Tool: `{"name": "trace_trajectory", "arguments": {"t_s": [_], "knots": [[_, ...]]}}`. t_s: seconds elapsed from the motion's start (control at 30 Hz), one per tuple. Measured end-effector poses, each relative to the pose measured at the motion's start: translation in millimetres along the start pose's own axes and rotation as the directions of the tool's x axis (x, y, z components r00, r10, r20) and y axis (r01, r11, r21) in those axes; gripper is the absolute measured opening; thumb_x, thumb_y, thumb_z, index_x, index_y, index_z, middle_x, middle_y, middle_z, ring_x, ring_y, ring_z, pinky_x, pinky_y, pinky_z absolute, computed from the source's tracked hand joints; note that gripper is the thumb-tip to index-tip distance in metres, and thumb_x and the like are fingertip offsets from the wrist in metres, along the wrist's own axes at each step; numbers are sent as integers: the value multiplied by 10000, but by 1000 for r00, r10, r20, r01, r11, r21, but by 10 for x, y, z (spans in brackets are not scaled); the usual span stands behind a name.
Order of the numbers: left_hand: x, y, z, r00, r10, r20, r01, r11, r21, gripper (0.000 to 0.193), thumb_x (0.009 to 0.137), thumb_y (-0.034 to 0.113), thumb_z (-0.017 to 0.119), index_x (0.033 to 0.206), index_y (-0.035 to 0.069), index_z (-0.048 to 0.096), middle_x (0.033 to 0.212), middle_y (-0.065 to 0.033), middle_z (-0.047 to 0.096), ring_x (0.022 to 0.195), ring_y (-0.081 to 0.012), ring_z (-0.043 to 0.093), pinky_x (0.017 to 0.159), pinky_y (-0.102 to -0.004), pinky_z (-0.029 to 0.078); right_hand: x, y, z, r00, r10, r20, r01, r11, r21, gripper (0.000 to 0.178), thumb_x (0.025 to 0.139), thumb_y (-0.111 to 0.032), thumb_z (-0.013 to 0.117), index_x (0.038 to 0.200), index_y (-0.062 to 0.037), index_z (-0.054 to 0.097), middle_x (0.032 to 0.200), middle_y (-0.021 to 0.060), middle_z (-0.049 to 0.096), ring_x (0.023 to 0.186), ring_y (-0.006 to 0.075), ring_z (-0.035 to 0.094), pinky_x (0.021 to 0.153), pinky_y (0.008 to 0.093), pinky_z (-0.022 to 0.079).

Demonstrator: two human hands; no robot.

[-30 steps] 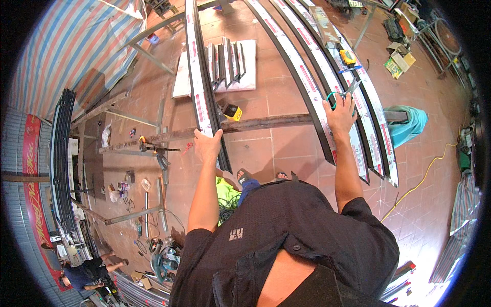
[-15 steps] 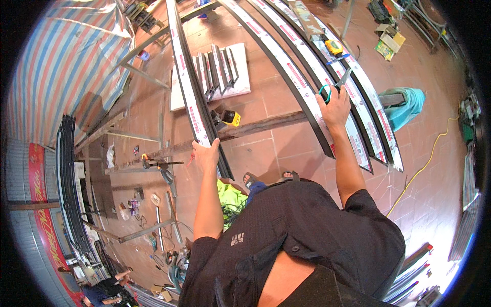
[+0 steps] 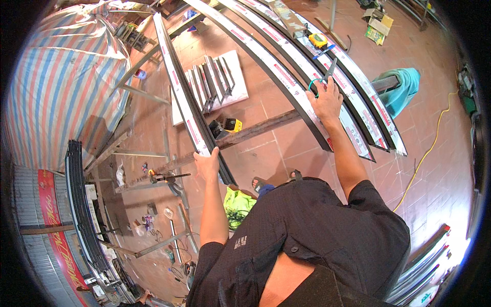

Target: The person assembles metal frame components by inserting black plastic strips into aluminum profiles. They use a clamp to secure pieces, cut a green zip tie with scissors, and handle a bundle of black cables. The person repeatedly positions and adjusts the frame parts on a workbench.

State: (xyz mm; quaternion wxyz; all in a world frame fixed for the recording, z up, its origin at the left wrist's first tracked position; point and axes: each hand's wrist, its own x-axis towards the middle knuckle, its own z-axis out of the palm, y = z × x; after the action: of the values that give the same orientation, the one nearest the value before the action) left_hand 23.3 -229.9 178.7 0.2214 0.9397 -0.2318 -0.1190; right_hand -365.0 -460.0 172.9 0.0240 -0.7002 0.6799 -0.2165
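My left hand (image 3: 207, 165) is closed around the near end of a long dark metal profile (image 3: 190, 125) with printed white protective film along its face. Well to the right, my right hand (image 3: 327, 102) grips scissors (image 3: 328, 71) with teal handles, their blades pointing away from me. That hand is over a group of similar film-covered profiles (image 3: 286, 77) lying side by side. Just beyond the scissors, a yellow tape measure (image 3: 317, 40) lies on them with a small blue tool (image 3: 324, 51) beside it.
A rusty steel bar (image 3: 255, 131) runs under the profiles. Short dark profile pieces (image 3: 210, 82) lie on a white board (image 3: 238, 61). A teal cloth (image 3: 406, 89) hangs at the right, near a yellow cable (image 3: 432, 153). Clamps (image 3: 166, 177) and tools are at the left.
The whole view has shifted slightly, with the profiles and tape measure now further left and up. Both hands keep their grips on the profile and scissors.
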Motion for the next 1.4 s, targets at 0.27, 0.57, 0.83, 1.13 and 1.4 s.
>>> {"name": "trace_trajectory", "arguments": {"t_s": [0.27,0.57,0.83,1.13,1.4], "knots": [[-4,-15,17,1000,26,-11,-26,1000,-9,941,738,532,814,1401,-33,459,1320,-282,605,1256,-438,580,1070,-520,442,-2,-12,-36,1000,-6,11,6,1000,-13,584,913,-535,691,1401,-221,627,1616,211,351,1458,409,378,1102,635,346],[-19,-16,2,1000,8,-19,-7,1000,20,1084,739,586,798,1516,-35,367,1392,-297,575,1299,-440,568,1087,-514,439,-2,-10,-22,1000,-22,-12,22,1000,10,584,909,-543,688,1379,-200,642,1591,220,379,1432,405,408,1085,634,363],[174,-205,2,986,132,98,-92,937,-336,963,779,440,845,1482,-44,400,1311,-226,640,1211,-354,631,1037,-431,476,-3,1,8,999,-32,-31,32,999,-10,597,899,-531,702,1375,-177,634,1574,218,384,1413,397,426,1064,639,386],[269,-372,-13,945,237,227,-7,705,-709,756,814,190,862,1420,-26,465,1234,-107,666,1110,-186,639,993,-334,490,1,-29,-32,1000,-27,-3,27,1000,-11,596,908,-527,694,1383,-175,622,1581,228,373,1428,412,409,1074,643,373],[270,-388,27,974,165,153,-60,845,-531,761,806,343,859,1374,-29,516,1210,-139,692,1097,-219,660,992,-342,487,-9,-3,-14,999,-46,-5,46,999,-15,613,917,-539,682,1412,-186,606,1590,230,363,1434,413,403,1082,640,365]]}}
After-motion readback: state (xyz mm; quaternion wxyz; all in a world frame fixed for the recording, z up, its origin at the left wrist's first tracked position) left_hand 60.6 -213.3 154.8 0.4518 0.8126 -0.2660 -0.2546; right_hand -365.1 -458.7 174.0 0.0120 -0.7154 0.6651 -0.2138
